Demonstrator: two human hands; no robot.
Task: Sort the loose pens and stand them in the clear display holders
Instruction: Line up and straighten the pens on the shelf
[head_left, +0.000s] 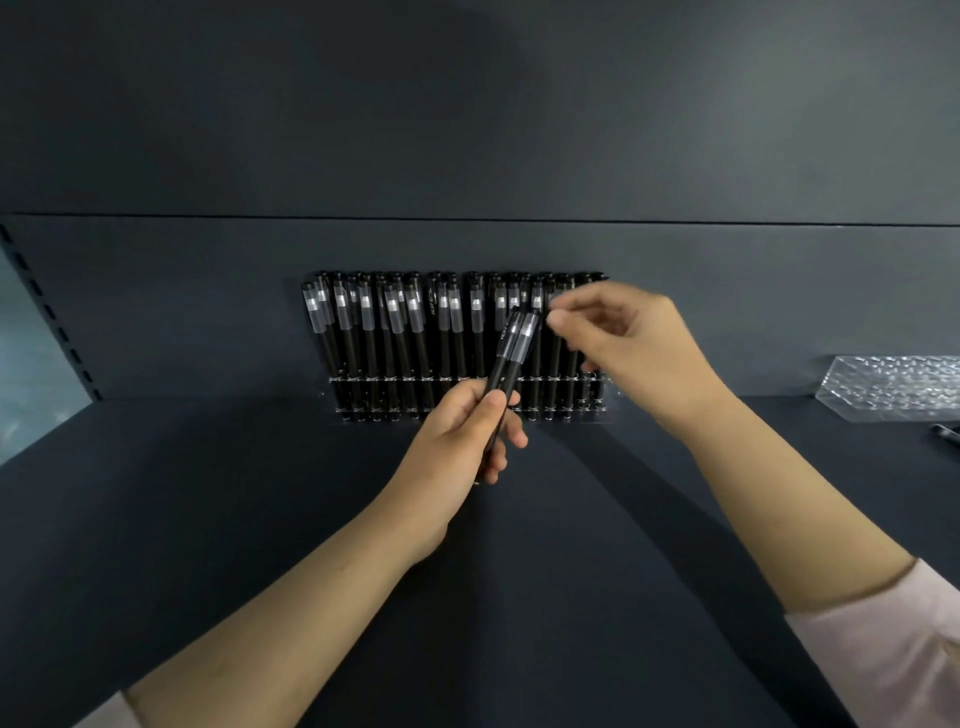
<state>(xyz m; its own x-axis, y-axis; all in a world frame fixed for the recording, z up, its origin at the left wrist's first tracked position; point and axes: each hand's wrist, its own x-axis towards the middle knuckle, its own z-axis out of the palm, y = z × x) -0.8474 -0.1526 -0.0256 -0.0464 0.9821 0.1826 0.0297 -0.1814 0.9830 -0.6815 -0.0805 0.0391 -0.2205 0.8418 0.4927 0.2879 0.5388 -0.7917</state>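
1. At 12 o'clock on shelf (218, 519), upright in clear holder (605, 410): rows of black pens (400, 338).
2. Gripped in left hand (462, 441): two loose pens (511, 353), caps toward 1 o'clock.
3. At holder's 3 o'clock end: right hand (634, 348), blurred, pinch unclear.

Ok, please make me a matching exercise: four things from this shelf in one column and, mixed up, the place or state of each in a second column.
Things:
1. left hand
2. middle holder
3. right holder
4. loose pen

Place or state:
A. lies flat at the right edge of the shelf
B. grips two black pens
C. holds rows of black pens
D. shows no pens in it

Pairs: 1-B, 2-C, 3-D, 4-A
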